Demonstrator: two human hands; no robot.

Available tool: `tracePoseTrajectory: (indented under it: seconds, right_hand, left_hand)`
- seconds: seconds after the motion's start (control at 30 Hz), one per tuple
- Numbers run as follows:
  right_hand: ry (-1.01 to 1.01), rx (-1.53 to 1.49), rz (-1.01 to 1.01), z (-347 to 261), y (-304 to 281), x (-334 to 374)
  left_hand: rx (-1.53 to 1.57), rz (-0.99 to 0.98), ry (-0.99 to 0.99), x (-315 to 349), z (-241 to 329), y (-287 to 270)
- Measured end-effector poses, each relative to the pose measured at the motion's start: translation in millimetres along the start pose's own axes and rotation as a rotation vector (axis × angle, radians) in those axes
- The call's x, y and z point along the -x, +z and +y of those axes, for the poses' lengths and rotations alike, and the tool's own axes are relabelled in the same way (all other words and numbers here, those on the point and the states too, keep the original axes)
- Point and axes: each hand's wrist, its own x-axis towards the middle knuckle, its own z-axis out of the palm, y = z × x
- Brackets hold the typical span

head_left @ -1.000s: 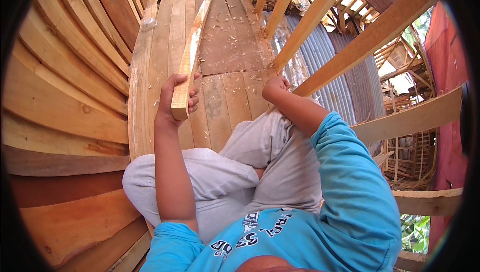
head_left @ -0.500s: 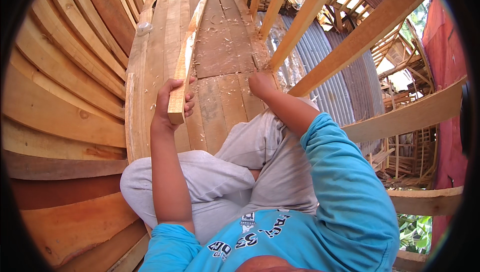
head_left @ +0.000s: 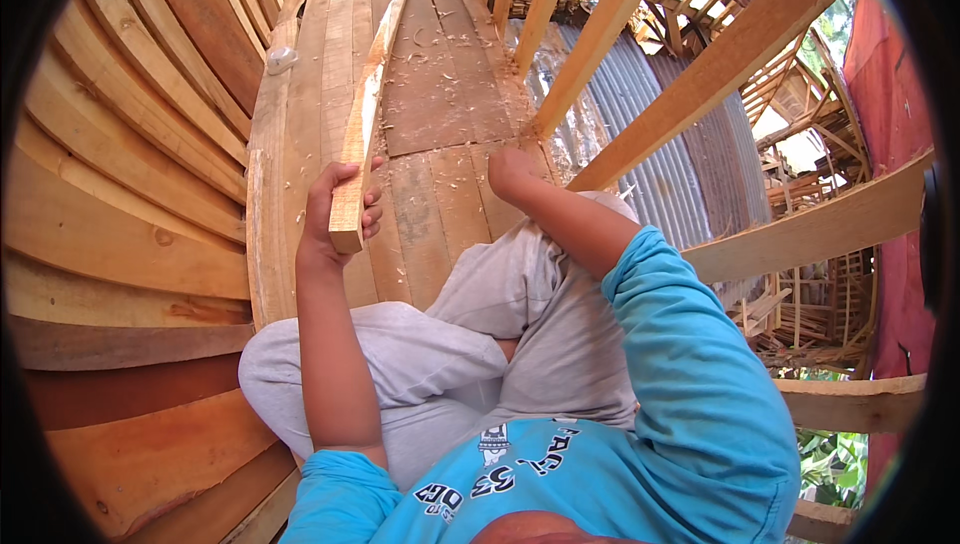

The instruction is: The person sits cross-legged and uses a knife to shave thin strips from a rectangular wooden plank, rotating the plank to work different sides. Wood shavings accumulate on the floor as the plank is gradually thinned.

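A long piece of wood [head_left: 362, 139], square at its near end and tapering to a pale, shaved point at the far end, is in my left hand [head_left: 340, 206]. The fingers wrap round it close to the square end, and it stretches away from me over the plank floor. My right hand [head_left: 513, 175] is closed in a fist above the floor planks, in front of my bent knee and apart from the wood. Its fingers face away, so anything inside them is hidden. Pale wood shavings [head_left: 452, 76] lie scattered round the far half of the wood.
Plank floor [head_left: 420, 214] stretches ahead. A curved wall of boards [head_left: 130, 209] rises on the left, with a small clear object [head_left: 281, 60] near its foot. Slanted wooden posts [head_left: 715, 74] stand on the right, corrugated metal sheets [head_left: 640, 134] beyond them. My crossed legs [head_left: 400, 344] are below.
My right hand has dropped slightly toward me and a little left. The left hand and the wood have shifted slightly left, with the grip kept.
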Motion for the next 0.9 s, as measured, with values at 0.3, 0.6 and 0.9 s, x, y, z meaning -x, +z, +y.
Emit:
tracePoseTrajectory:
  seconds: [0.3,0.6,0.9]
  right_hand:
    - [-0.112,0.426,-0.465,6,-23,22]
    - [0.081,-0.063,0.034,-17,-14,-4]
    - [0.037,0.486,-0.531,20,27,-33]
  left_hand:
    - [-0.001,-0.001,0.0,1,-1,-1]
    - [-0.011,0.011,0.006,1,-2,0]
    - [0.021,-0.006,0.008,0,-4,3]
